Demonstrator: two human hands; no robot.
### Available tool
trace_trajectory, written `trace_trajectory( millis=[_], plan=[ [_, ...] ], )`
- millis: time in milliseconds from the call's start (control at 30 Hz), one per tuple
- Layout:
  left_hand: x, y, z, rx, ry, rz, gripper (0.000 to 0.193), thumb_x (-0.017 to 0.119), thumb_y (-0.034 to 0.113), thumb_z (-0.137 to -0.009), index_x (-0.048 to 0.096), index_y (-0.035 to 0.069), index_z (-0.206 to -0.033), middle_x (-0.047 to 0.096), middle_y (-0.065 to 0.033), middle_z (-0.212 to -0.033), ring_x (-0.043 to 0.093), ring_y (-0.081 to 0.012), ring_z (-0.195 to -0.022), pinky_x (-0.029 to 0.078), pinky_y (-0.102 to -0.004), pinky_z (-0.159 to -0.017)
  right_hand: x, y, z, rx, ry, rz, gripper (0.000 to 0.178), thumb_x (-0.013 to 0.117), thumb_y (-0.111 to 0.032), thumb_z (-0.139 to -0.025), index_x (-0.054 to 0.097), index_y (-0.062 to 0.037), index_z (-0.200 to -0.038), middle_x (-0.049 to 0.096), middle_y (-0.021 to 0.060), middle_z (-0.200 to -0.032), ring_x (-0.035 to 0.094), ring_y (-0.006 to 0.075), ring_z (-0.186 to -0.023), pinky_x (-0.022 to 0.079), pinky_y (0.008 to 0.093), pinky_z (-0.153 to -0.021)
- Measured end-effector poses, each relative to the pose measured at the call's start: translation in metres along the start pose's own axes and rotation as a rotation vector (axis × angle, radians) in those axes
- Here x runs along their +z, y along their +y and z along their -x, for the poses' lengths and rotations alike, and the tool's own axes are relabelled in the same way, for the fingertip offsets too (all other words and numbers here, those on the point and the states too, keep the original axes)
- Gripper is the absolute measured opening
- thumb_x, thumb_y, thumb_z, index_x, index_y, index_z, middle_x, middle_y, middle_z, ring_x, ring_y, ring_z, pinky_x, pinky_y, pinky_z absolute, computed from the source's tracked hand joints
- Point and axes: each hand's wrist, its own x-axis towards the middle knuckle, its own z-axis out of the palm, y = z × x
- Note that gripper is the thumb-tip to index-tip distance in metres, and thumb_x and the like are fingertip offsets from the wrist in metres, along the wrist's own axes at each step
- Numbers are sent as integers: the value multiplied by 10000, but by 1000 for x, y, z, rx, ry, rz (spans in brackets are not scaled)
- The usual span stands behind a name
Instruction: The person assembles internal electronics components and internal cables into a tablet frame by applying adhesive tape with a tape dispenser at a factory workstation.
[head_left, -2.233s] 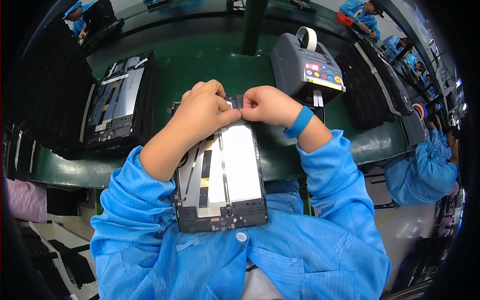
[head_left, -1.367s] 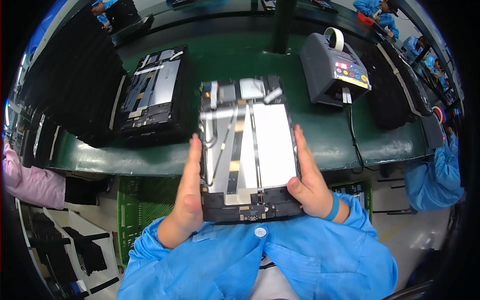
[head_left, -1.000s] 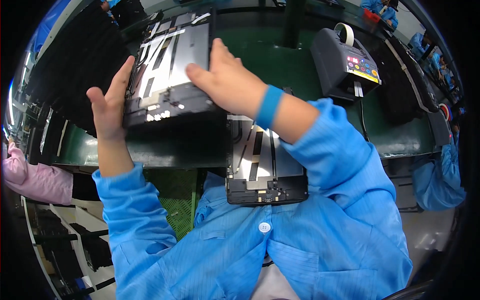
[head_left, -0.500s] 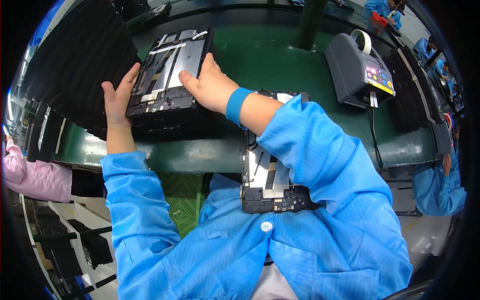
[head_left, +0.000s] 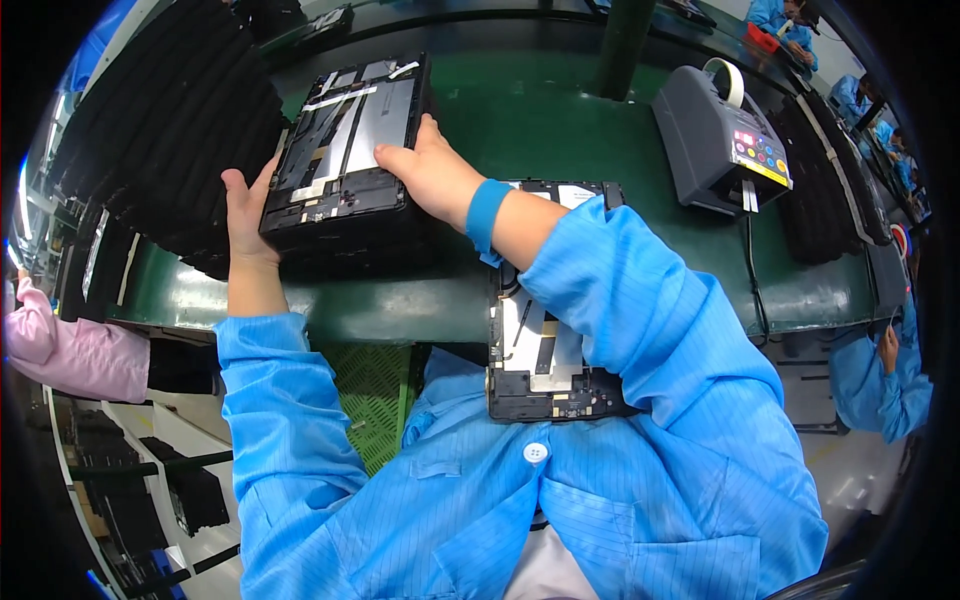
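A stack of opened tablets stands on the green bench at the left; the top one shows a silvery battery, dark flat cables and a circuit board strip. My left hand presses against its left side, thumb raised and fingers partly hidden behind the edge. On the opposite side my right hand grips the stack, thumb by the top edge and fingers along its flank. A blue band circles my right wrist. Another opened tablet lies before my chest, partly covered by my right forearm.
A grey tape dispenser with a lit panel sits at the right. Tall black layered trays rise at the left, beside the tablets. More dark trays stand far right. A green pillar is at the back. Co-workers sit on both sides.
Both hands have shifted slightly right, and my right thumb has slid toward the top tablet's right edge. The stack appears almost in the same place.
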Motion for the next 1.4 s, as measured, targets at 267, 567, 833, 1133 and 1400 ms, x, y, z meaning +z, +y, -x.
trace_trajectory(
  millis=[267,567,833,1133,1400],
  plan=[
    [5,-7,13,68,103,-129,902,343,673,-861,310,-76,-1363,428,-190,-1358,452,-290,-1227,333,-379,-1046,-8,-16,26,-2,-4,173,883,522,-436,-842,138,168,-1359,179,344,-1427,189,401,-1360,202,363,-1109],
    [78,-12,88,829,362,-679,441,291,287,-976,532,-40,-1148,553,-182,-1202,499,-286,-1173,349,-394,-1017,-116,-142,182,-562,-212,75,267,535,-124,-837,566,36,-1049,623,136,-966,614,200,-901,445,309,-844],
    [172,-60,86,779,98,-541,263,481,195,-893,534,-44,-990,516,-141,-908,523,-230,-813,453,-340,-775,-122,-158,274,-1183,340,374,138,541,-312,-890,539,-175,-881,565,-5,-761,551,175,-676,399,365,-694],
    [213,-85,89,738,-66,-667,211,572,158,-840,560,-44,-902,539,-139,-830,528,-212,-722,449,-301,-642,-144,-164,300,-1132,224,348,268,359,-312,-954,452,-169,-1160,535,37,-896,538,244,-729,409,387,-676],
    [164,-56,128,-76,-474,-679,278,632,229,-760,638,-22,-642,627,-106,-608,587,-190,-530,430,-273,-492,-190,-96,305,-681,-41,270,135,646,-161,-742,581,-65,-672,580,64,-641,555,235,-542,413,319,-495]
  ],
)
